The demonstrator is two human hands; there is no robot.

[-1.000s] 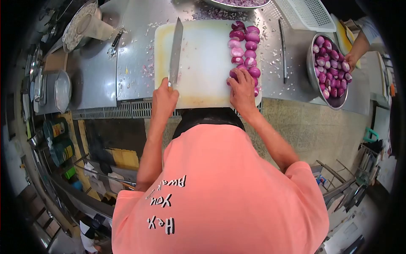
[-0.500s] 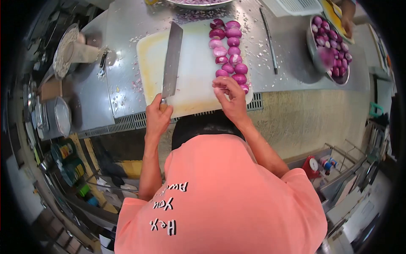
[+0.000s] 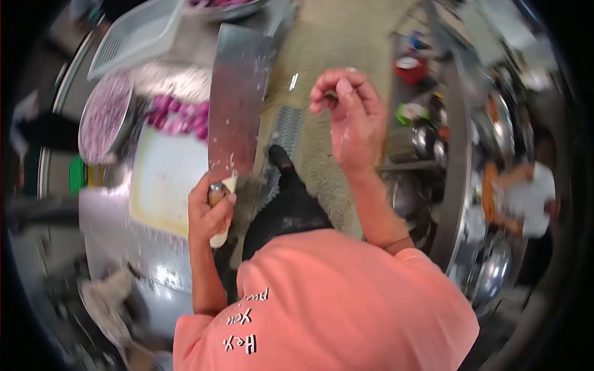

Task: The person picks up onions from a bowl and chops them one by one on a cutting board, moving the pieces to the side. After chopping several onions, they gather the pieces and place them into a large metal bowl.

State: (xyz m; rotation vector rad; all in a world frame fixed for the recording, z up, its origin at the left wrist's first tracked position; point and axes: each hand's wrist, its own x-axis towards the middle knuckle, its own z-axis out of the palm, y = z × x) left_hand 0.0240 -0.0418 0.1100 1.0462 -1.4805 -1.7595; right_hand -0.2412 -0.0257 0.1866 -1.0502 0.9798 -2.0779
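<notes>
A broad cleaver (image 3: pixel 236 102) points upward with its handle in my left hand (image 3: pixel 210 213), whose fingers are wrapped round it. A pale piece (image 3: pixel 218 239) shows below the same fist. My right hand (image 3: pixel 354 117) is raised over the floor, loosely open with bent fingers and nothing visible in it. Peeled purple onions (image 3: pixel 179 115) lie in rows along the far end of the white cutting board (image 3: pixel 167 179). Part of the board and onions is hidden behind the blade.
A bowl of chopped onion (image 3: pixel 104 117) stands left of the board on the steel table (image 3: pixel 108 216). Behind it is a white plastic basket (image 3: pixel 139 37), with another bowl (image 3: pixel 229 11) of onions beside it. On the right, a person (image 3: pixel 523 198) stands by a counter with metal bowls (image 3: pixel 495 269).
My view and body have turned right, away from the table. The cleaver has come up off the board in my left hand. My right hand has left the onions and risen.
</notes>
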